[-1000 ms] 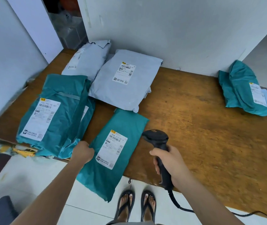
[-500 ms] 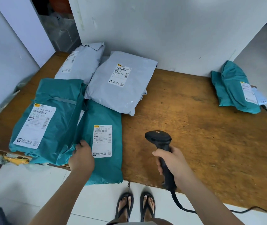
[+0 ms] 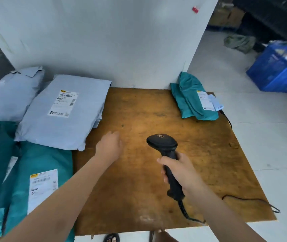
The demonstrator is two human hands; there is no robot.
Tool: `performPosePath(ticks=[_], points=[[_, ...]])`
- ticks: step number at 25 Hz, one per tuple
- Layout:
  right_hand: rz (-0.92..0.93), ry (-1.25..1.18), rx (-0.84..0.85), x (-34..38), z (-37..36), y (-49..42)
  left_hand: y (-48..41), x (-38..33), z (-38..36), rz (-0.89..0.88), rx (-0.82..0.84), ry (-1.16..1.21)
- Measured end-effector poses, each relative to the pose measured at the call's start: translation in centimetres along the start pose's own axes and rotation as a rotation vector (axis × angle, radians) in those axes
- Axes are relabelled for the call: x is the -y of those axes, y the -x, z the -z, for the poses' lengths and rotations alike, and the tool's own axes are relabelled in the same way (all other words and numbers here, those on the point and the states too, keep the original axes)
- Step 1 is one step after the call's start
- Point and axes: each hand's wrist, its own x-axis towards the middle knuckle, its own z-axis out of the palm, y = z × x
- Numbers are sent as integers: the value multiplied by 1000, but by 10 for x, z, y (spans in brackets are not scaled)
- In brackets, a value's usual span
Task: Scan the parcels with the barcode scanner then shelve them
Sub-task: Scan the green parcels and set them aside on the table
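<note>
Firmly, right hand [image 3: 182,172] grips barcode scanner [image 3: 163,144]; left hand [image 3: 108,148] hangs loose over table [image 3: 200,151]

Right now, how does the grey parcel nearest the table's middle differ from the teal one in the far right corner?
The grey parcel is pale grey-blue; the teal parcel is deep green-blue. The grey parcel lies flat, label on top; the teal parcel is bunched, label toward its right edge. The grey parcel lies against other parcels; the teal parcel lies apart. Both are soft bags with white labels on the wooden table.
</note>
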Motion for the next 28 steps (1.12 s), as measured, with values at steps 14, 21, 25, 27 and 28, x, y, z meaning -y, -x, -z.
performPosePath(ticks=[14, 21, 25, 27, 28], points=[[-179, -229, -221, 3, 264, -85, -184, -325, -138, 662, 536, 1106], [-239, -276, -235, -15, 287, -86, -190, -337, -169, 591, 388, 1208], [-200, -190, -166, -8, 264, -75, -131, -277, -144, 531, 328, 1387], [-175, -166, -116, -3, 243, -69, -89, -228, -129, 523, 301, 1385], [-168, -165, -94, -2, 230, -65, -66, -203, -121, 527, 274, 1390]])
